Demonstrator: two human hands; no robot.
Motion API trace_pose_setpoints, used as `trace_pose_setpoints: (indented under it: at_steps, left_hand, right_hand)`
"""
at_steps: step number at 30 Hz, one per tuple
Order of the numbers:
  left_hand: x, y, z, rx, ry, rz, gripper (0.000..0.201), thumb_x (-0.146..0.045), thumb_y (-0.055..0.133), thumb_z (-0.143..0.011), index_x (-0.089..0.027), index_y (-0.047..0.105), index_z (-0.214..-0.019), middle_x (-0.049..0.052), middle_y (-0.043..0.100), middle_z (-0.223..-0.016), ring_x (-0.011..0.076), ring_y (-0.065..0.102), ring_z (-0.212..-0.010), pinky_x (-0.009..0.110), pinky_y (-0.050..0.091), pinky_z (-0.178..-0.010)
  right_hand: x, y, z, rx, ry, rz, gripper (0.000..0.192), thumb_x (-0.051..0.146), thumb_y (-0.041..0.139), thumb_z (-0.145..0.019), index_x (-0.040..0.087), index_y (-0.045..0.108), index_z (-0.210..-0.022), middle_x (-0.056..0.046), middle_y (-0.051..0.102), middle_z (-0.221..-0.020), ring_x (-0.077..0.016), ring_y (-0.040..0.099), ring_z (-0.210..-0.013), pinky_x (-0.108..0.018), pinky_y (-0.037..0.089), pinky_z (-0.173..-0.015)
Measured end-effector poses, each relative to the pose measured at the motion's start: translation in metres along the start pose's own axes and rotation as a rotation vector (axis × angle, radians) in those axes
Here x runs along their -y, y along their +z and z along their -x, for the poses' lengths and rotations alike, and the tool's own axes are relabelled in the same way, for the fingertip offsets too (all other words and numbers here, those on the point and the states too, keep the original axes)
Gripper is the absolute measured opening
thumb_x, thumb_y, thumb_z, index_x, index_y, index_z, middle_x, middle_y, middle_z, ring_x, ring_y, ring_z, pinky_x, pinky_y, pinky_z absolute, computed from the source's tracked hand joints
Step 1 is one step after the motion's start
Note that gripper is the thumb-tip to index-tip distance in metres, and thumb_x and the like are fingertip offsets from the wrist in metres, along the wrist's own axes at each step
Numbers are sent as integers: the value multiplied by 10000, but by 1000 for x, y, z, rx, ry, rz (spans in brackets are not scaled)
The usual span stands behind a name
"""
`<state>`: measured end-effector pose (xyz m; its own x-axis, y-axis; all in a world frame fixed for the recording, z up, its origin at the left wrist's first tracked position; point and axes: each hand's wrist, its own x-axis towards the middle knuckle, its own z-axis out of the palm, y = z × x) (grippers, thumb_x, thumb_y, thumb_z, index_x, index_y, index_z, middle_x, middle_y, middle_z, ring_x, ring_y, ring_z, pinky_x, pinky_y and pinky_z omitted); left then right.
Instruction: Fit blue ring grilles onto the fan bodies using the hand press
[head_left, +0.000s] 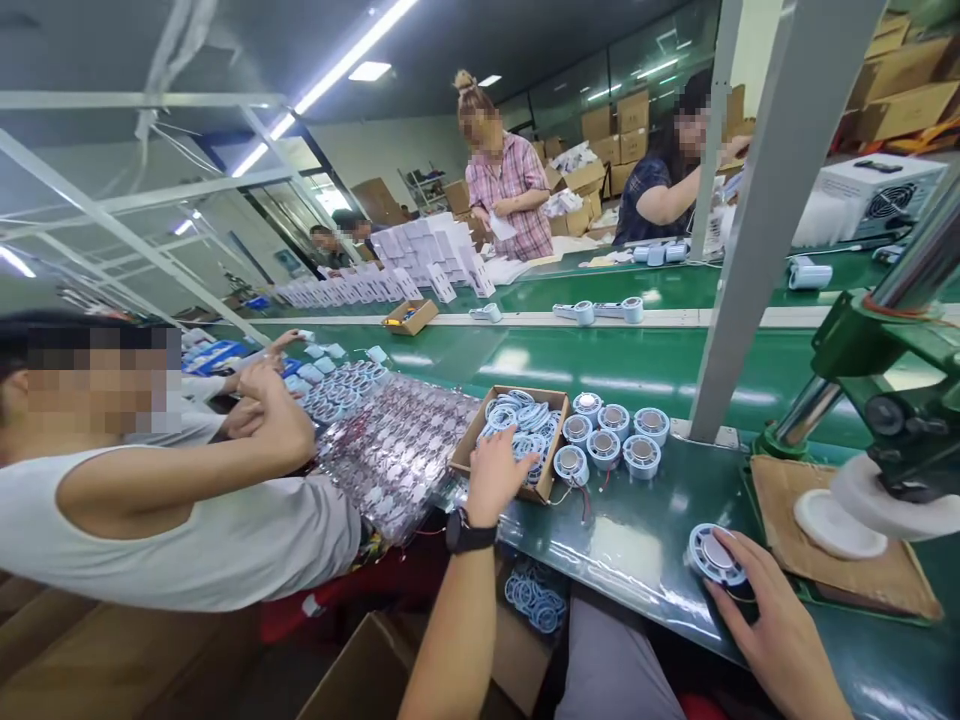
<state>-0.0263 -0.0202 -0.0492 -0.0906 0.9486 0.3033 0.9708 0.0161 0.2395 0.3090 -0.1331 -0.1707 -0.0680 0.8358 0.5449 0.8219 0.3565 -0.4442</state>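
My left hand (495, 475), with a dark watch on its wrist, reaches over the near edge of an open cardboard box (556, 440). Its fingers are apart over a heap of light-blue plastic rings (517, 412) inside. At the right, my right hand (776, 610) grips a round light-blue housing (705, 545) with a silver disc in its middle, low at the table's near edge. Several similar round housings (603, 445) stand in a cluster right of the box, some with thin wires trailing.
A green press (862, 350) with a white round pad (840, 522) stands at the right. A grey post (750, 230) rises from the bench. Left of the box lie silvery parts in plastic (397, 450); a co-worker (172, 500) sits beside them. More rings (534, 597) lie in a box below.
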Motion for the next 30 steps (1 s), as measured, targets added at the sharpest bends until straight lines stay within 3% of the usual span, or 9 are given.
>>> trace_pose_setpoints:
  at_steps: [3, 7, 13, 16, 19, 21, 24, 26, 30]
  left_hand:
    - [25, 4, -38, 77, 31, -37, 282, -292, 657, -938, -163, 646, -1189, 136, 690, -1200, 294, 649, -1129, 490, 523, -984]
    - [22, 15, -73, 204, 151, -44, 314, -343, 637, -967, -175, 622, -1232, 90, 643, -1267, 238, 659, -1086, 464, 566, -927]
    - [15, 10, -78, 200, 232, -26, 238, -306, 650, -956, -156, 650, -1140, 85, 673, -1183, 231, 668, -1045, 454, 567, -916]
    - [0, -3, -47, 140, 294, 35, 67, -184, 594, -927, -150, 649, -943, 133, 672, -1185, 275, 639, -1142, 493, 526, -1003]
    - [-32, -16, 13, 125, 418, 141, 78, -163, 533, -885, -184, 607, -899, 178, 594, -1366, 306, 557, -1310, 488, 488, -1079]
    - [-58, -22, 58, 158, 639, 320, 149, -154, 533, -868, -207, 599, -990, 165, 580, -1414, 288, 565, -1324, 434, 526, -1051]
    - [-88, -25, 110, 186, 861, 575, 574, -81, 552, -838, -242, 444, -1378, 156, 625, -1376, 277, 603, -1296, 449, 547, -1041]
    - [-99, -21, 130, 199, 810, 675, 758, -86, 566, -860, -272, 265, -1530, 154, 631, -1377, 288, 610, -1293, 477, 548, -1047]
    - [-104, -6, 153, 287, 441, 902, 753, -418, 583, -961, -267, 185, -1583, 186, 565, -1446, 316, 647, -1238, 464, 598, -977]
  right_hand:
    - [1, 1, -2, -17, -15, 14, 427, 496, 355, -1036, 231, 517, -1328, -111, 643, -1248, -238, 678, -1088, -360, 565, -899]
    - [-1, 3, -1, -40, -30, 18, 419, 477, 361, -1037, 225, 506, -1338, -117, 645, -1245, -241, 682, -1090, -361, 578, -892]
    - [2, -1, -1, -23, 2, -78, 397, 395, 462, -1006, 242, 495, -1371, -121, 608, -1307, -262, 656, -1150, -402, 575, -930]
    - [15, -13, -1, -124, 48, -145, 442, 332, 551, -960, 236, 489, -1386, -139, 553, -1379, -302, 592, -1246, -459, 537, -994]
    - [42, -33, -1, -251, 94, -310, 400, 234, 570, -944, 261, 537, -1341, -124, 598, -1297, -264, 620, -1173, -409, 544, -962]
    - [66, -45, -4, -146, 213, -611, 377, 253, 536, -975, 275, 536, -1351, -108, 640, -1209, -194, 674, -974, -324, 577, -826]
    - [94, -57, -14, 199, 530, -1167, 492, 435, 581, -967, 246, 487, -1411, -95, 690, -1058, -128, 648, -707, -243, 537, -607]
    - [102, -63, -19, 320, 696, -1391, 601, 525, 660, -903, 217, 501, -1394, -55, 698, -900, -108, 619, -622, -224, 504, -564]
    - [104, -72, -18, 273, 810, -1567, 622, 527, 740, -842, 212, 521, -1333, -15, 688, -805, -92, 613, -569, -219, 504, -554]
